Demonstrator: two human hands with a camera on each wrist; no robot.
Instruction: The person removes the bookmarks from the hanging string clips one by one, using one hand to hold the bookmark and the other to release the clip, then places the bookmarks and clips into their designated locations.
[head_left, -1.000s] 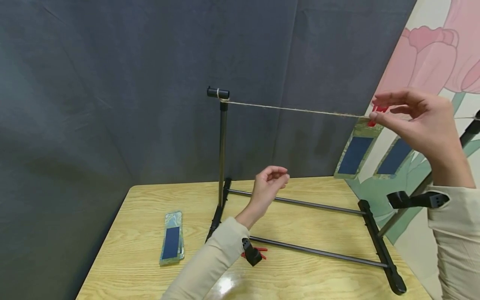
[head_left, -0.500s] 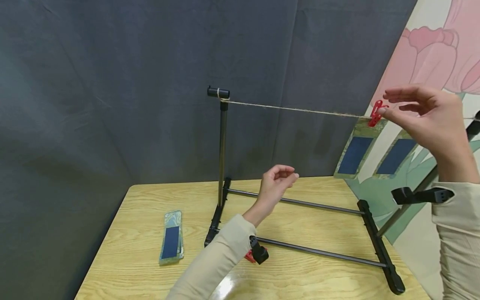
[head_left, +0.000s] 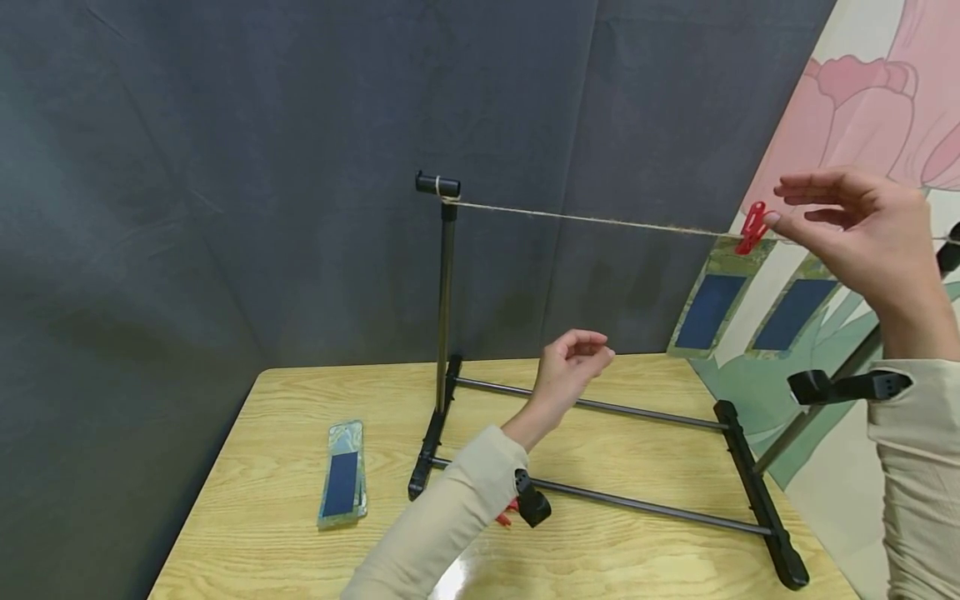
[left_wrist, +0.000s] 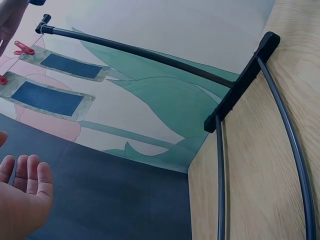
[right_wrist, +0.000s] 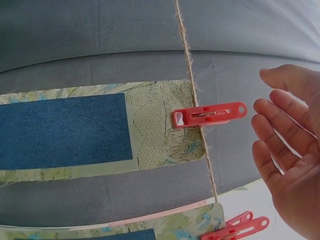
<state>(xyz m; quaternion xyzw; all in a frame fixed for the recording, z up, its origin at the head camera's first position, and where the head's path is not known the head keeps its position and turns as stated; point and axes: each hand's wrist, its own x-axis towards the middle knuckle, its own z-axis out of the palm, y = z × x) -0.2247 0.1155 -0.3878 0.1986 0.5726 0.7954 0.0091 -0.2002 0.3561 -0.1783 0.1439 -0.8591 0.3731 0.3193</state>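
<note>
My right hand [head_left: 862, 237] is beside a red clothespin [head_left: 752, 227], fingers loosely bent and holding nothing. In the right wrist view a gap separates its fingertips from the clothespin [right_wrist: 215, 115]. That pin clamps a patterned strip with a dark blue panel [right_wrist: 65, 132] onto a twine line [right_wrist: 186, 45]. A second strip [head_left: 795, 314] hangs beside it, and its own red clothespin [right_wrist: 237, 230] shows at the bottom of the right wrist view. Lower down, my left hand [head_left: 561, 379] hovers over the rack's base, loosely curled around nothing.
The line runs from the left post [head_left: 446, 308] to the right post of a black rack, whose lower bars [head_left: 637, 504] cross the table [head_left: 247, 550]. More strips [head_left: 342, 483] lie at left. Red clothespins [head_left: 504, 518] are partly hidden by my left sleeve.
My right hand has let go of the red clothespin and drawn back to the right, leaving the pin on the line. The left hand has drifted right.
</note>
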